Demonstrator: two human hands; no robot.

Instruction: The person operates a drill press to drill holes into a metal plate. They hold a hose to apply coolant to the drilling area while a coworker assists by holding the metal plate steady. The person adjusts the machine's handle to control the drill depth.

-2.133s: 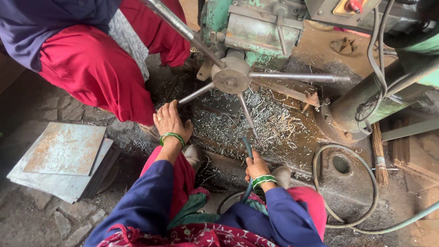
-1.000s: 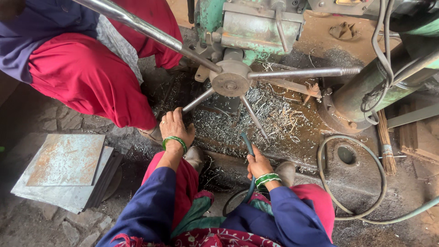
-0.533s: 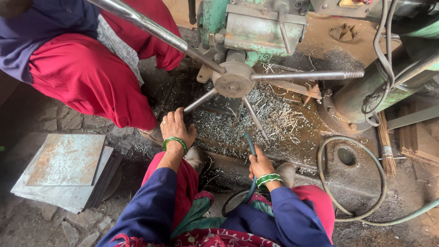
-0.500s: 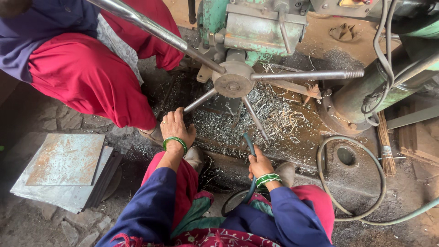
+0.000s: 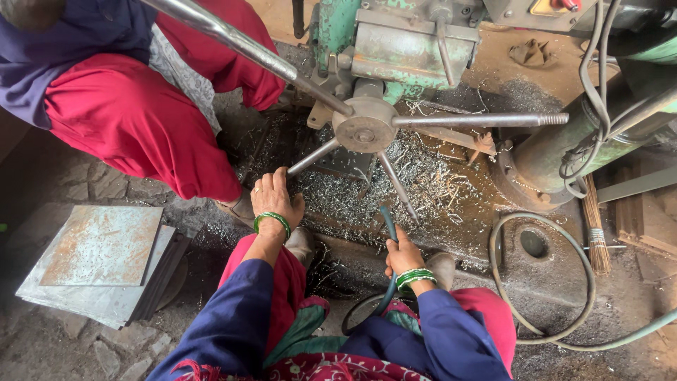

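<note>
While the person sits low at the bottom of the frame, blue sleeves reaching forward, the right hand [image 5: 403, 255] is clenched around a dark green hose [image 5: 388, 224] just below centre, its end aimed up at the wet, chip-strewn machine base [image 5: 423, 185]; the left hand [image 5: 273, 200], left of centre, lies flat and released, fingers spread on the dark edge of that base, gripping nothing. As a judgement, the work is well under way rather than near its end: a thick scatter of metal shavings [image 5: 430, 166] already covers the base, yet the plate [image 5: 343, 161] under the spoked wheel [image 5: 364, 128] sits in place, and a stack of grey metal sheets [image 5: 99, 264] at lower left waits untouched; how many are finished cannot be told.

Farther up, the wheel's long steel spokes fan out across the centre, one running toward the upper left, another toward the right, crowding the space above both hands; a second person in red trousers [image 5: 134, 120] sits close at upper left; a looped hose [image 5: 557, 282] and a small broom [image 5: 596, 229] lie at right; the green machine body [image 5: 395, 42] fills the top.
</note>
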